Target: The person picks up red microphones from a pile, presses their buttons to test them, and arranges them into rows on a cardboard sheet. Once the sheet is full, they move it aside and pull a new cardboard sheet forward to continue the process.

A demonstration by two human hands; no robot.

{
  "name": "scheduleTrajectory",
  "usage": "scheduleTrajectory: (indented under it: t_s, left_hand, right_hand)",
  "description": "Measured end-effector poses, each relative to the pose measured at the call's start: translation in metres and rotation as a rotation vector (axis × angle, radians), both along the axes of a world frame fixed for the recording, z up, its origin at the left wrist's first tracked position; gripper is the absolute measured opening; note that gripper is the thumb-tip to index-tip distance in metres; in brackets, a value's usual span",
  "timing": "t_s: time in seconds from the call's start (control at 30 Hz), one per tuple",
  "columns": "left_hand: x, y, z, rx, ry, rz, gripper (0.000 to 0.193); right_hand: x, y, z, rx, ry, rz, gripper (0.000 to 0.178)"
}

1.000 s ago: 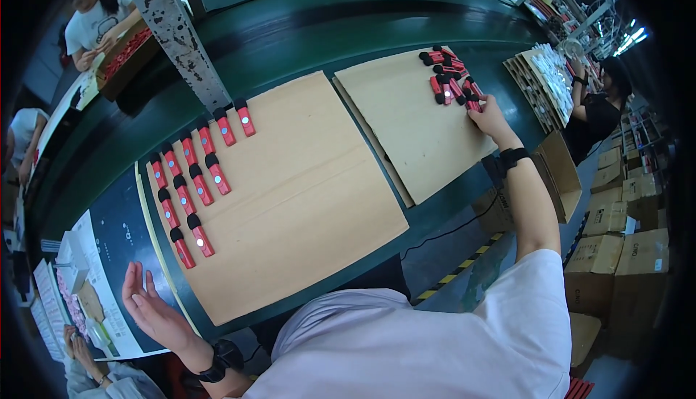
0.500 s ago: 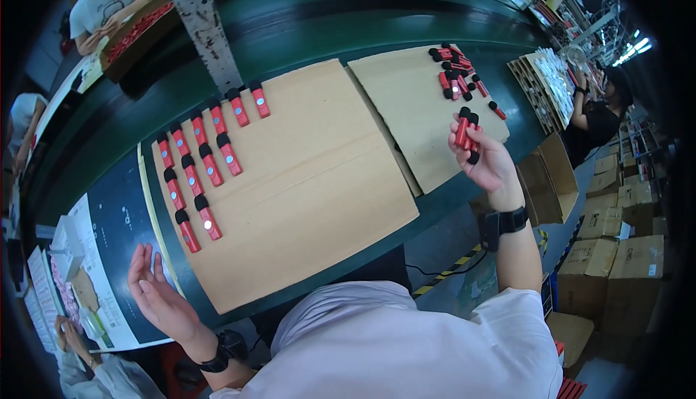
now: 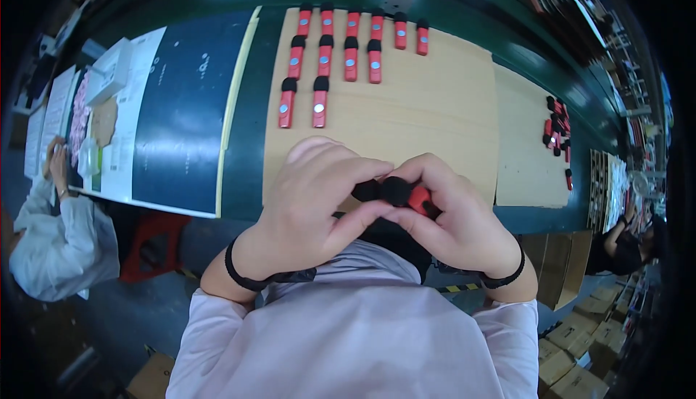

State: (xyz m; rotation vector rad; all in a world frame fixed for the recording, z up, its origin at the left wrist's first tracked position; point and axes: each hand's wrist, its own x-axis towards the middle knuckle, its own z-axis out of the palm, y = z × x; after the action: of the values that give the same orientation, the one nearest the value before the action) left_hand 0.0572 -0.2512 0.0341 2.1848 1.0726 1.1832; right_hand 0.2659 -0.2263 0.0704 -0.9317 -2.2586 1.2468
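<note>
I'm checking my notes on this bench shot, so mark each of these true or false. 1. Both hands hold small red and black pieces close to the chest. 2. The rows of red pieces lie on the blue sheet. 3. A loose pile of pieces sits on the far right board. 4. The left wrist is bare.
1. True: left hand and right hand meet around the held pieces.
2. False: the rows of red pieces lie on the cardboard board, beside the blue sheet.
3. True: the loose pile lies there.
4. False: a black band circles it.
</note>
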Motion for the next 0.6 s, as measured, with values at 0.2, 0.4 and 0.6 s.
scheduleTrajectory:
  t_s: [0.2,0.4,0.6]
  left_hand:
    - [-0.018,-0.016,-0.022,-0.144,-0.404,0.045,0.030]
    - [-0.016,-0.013,-0.024,-0.112,-0.454,0.022,0.030]
    - [-0.016,-0.012,-0.020,-0.002,-0.274,0.025,0.034]
  right_hand:
    - [0.010,-0.005,-0.023,-0.500,0.469,-0.327,0.021]
    - [0.003,-0.018,-0.049,-0.891,0.700,-0.313,0.021]
    - [-0.005,-0.022,-0.043,-0.850,0.662,-0.328,0.026]
